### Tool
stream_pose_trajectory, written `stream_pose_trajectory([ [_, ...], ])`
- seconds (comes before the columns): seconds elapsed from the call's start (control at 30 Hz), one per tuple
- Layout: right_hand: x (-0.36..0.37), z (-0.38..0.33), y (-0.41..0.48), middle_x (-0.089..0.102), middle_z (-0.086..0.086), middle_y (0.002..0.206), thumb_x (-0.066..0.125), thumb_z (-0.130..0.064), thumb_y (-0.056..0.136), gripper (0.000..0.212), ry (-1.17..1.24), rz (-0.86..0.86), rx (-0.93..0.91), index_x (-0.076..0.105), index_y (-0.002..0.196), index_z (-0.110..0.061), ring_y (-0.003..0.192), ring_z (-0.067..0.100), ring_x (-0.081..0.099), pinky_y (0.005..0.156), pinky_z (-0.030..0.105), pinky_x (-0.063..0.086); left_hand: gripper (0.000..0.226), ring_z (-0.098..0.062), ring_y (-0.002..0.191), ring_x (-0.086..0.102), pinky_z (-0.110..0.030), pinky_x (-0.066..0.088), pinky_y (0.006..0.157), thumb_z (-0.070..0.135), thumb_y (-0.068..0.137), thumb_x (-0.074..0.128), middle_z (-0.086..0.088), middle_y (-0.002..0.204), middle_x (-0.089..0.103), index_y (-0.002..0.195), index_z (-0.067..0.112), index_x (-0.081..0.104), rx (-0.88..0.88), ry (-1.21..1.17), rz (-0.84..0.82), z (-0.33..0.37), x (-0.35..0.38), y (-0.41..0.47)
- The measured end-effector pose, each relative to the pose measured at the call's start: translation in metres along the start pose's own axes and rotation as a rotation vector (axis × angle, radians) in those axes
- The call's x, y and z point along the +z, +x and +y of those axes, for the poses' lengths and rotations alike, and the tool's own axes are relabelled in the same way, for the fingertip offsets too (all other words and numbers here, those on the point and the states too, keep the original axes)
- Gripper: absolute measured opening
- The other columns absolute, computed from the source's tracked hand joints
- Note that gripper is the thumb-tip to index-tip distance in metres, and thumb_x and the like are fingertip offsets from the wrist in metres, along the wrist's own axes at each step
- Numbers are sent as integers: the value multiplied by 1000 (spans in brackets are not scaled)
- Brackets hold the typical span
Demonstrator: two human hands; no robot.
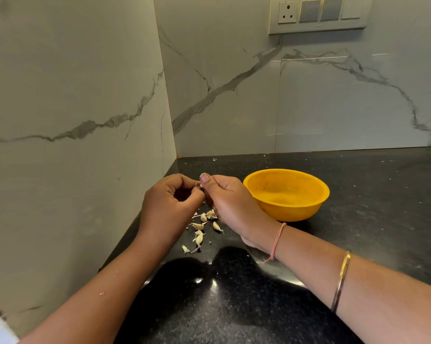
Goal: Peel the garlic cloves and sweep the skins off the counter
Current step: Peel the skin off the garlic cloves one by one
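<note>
While right hand point(230, 204) pinches clove point(200, 186), others point(204, 225) lie below.

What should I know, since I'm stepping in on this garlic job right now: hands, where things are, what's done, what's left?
Left hand and right hand: both pinch one garlic clove between their fingertips, held above the counter; it is mostly hidden.
Loose cloves and bits of skin lie on the counter just below the hands.
The yellow bowl stands to the right of the hands; nothing shows inside it.
Done: some skin already shed.
Left: finish this clove, peel the ones on the counter, then sweep the skins off.
</note>
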State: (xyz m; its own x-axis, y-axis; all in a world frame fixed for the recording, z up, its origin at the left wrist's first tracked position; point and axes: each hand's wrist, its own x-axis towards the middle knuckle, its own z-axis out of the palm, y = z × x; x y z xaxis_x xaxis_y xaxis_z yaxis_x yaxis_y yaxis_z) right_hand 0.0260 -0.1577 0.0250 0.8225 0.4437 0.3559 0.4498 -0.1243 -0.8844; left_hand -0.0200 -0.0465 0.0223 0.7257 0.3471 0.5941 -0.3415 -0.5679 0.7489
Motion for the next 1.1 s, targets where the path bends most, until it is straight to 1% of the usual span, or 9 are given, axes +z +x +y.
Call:
stream_pose_trajectory([
  [0.07, -2, -1, 0, 37, -13, 39, 38, -31, 101, 41, 80, -24, 60, 55, 68, -12, 35, 1, 34, 40, 12, 25, 22, -5, 55, 54, -23, 44, 56, 10, 79, 65, 3, 60, 65, 61, 22, 64, -44, -48, -11, -1, 1, 0],
  [0.13, -3, -3, -1, 34, -12, 39, 39, -31, 100, 46, 193, -59, 130, 46, 58, -14, 32, 2, 28, 34, 11, 21, 23, -2, 51, 49, -18, 40, 52, 9, 78, 64, 5, 54, 61, 59, 21, 61, -51, -71, -23, -1, 1, 0],
  [0.27, -6, -8, -2, 29, -9, 37, 40, -38, 99, 50, 350, -143, 285, 35, 53, -18, 32, 4, 18, 36, 17, 11, 20, -2, 49, 44, -13, 35, 48, 4, 79, 63, 7, 52, 57, 61, 14, 61, -40, -91, -21, -1, 1, 1],
  [0.43, -9, -11, 1, 25, -8, 36, 38, -36, 98, 54, 515, -179, 447, 31, 47, -20, 28, 4, 15, 32, 15, 10, 20, -1, 51, 47, -13, 37, 49, 4, 79, 63, 12, 54, 60, 63, 15, 62, -6, -103, -59, -1, 0, 0],
  [0.53, -12, -10, 2, 24, -8, 36, 39, -33, 97, 56, 560, -189, 492, 31, 43, -21, 28, 5, 15, 31, 14, 11, 16, -2, 53, 48, -16, 38, 51, 14, 80, 66, 9, 58, 61, 65, 18, 63, 1, -106, -77, -3, -1, 1],
  [0.6, -13, -10, 2, 25, -7, 36, 40, -34, 97, 55, 542, -171, 485, 32, 44, -21, 28, 5, 16, 31, 14, 13, 16, -3, 54, 49, -17, 38, 51, 19, 79, 66, 6, 59, 61, 64, 21, 63, -13, -112, -90, -3, -1, 1],
  [0.77, -11, -7, 2, 34, -7, 47, 53, -37, 93, 38, 431, -64, 388, 43, 62, -18, 37, 4, 24, 35, 15, 19, 23, -2, 51, 49, -20, 40, 53, 9, 83, 63, 9, 53, 59, 63, 21, 62, -86, -115, -79, -3, -1, 3],
  [0.93, -11, -1, 4, 48, 1, 65, 61, -18, 90, 10, 486, -7, 254, 55, 84, -13, 46, 5, 39, 41, 16, 35, 24, 0, 48, 50, -17, 41, 52, 9, 83, 63, 11, 48, 57, 63, 21, 62, -119, -104, -77, -4, 0, 4],
  [1.1, -11, 3, 6, 61, 8, 75, 60, -11, 89, 10, 532, -24, 181, 65, 89, -2, 59, 9, 58, 59, 21, 54, 18, -3, 53, 55, -36, 52, 68, 12, 83, 64, 10, 54, 62, 68, 22, 65, -185, -129, -26, -6, -2, 7],
])
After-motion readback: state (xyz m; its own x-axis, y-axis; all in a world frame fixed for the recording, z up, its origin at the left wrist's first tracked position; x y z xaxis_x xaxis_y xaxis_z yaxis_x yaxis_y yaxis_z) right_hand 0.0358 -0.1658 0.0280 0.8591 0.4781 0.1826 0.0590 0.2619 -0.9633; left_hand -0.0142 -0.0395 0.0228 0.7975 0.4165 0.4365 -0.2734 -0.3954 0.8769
